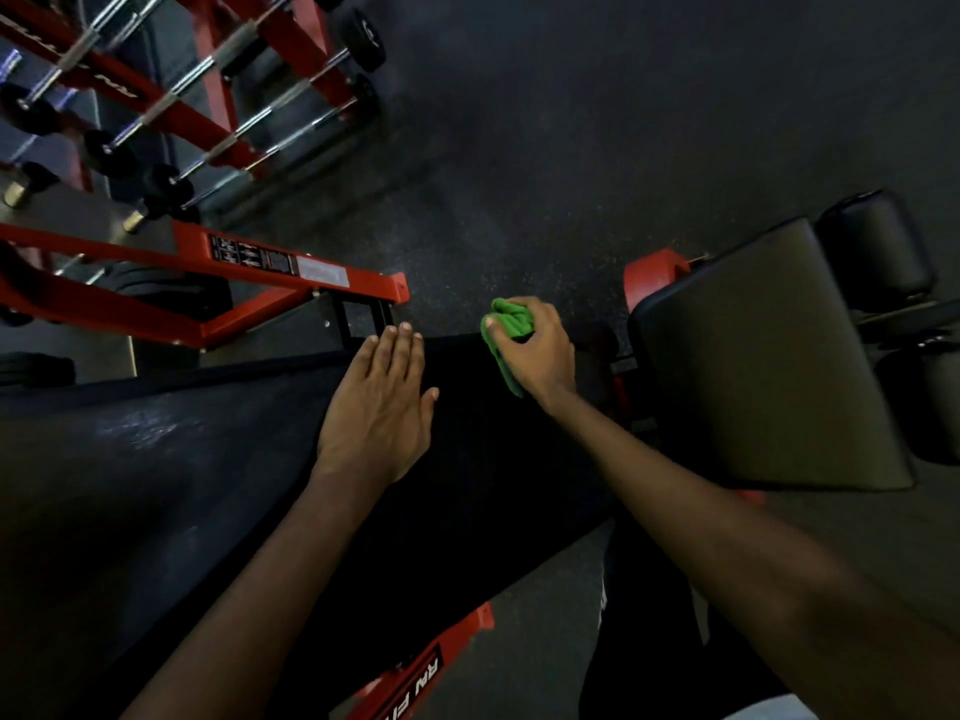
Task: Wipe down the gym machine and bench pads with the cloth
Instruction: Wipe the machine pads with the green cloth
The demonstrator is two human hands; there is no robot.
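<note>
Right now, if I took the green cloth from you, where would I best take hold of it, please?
I'd pinch the loose tail of the green cloth trailing below the right hand, coming from the left; its fingers wrap the bunched top, so only the tail lies free.

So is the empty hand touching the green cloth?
Apart. The head view shows a strip of black pad between the left hand and the green cloth, which the right hand grips.

A green cloth [508, 324], black bench pads [769, 356], a red machine frame [218, 324], dark speckled floor [519, 174].
</note>
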